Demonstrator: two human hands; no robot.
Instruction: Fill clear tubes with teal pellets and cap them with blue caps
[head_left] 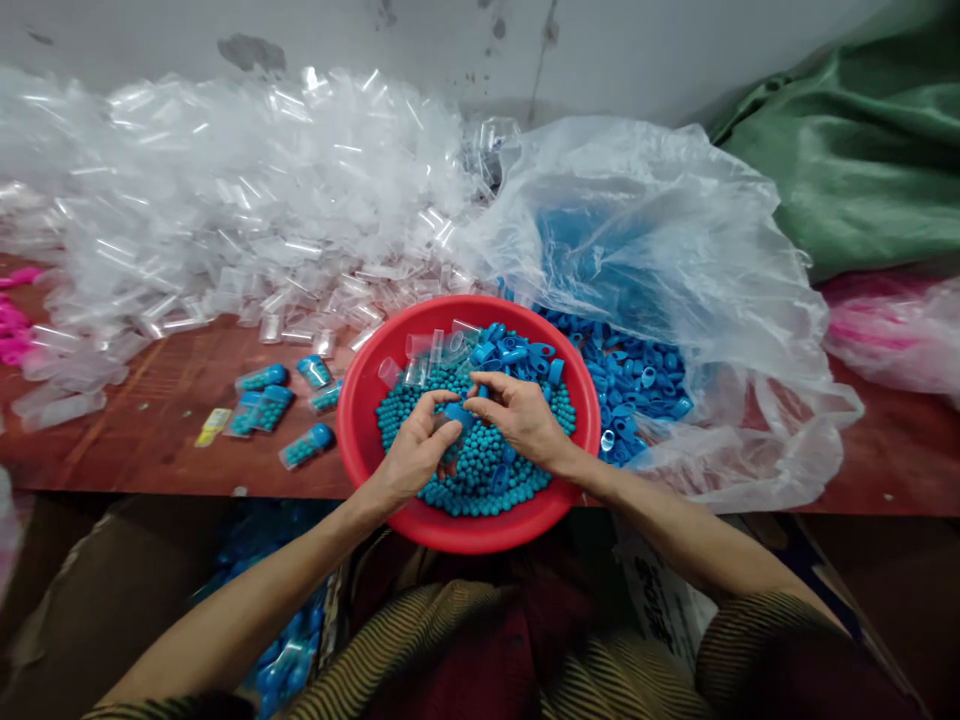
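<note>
Over a red basin [352, 440] of small turquoise beads [487, 465], my left hand [416, 445] is closed around a small clear tube with blue at its top [457, 415]. Close beside it, my right hand [525, 415] pinches a small blue cap [482, 391], partly hidden by the fingers. Several clear tubes [416, 372] lie on the beads at the basin's back left. More loose blue caps [517, 350] rest at its back right.
Filled tubes with blue caps [274, 405] lie left of the basin. A large heap of clear tubes [247, 200] covers the back left. To the right, blue caps [637, 385] spill from a plastic bag [727, 260]. Green cloth [870, 160] stands at far right.
</note>
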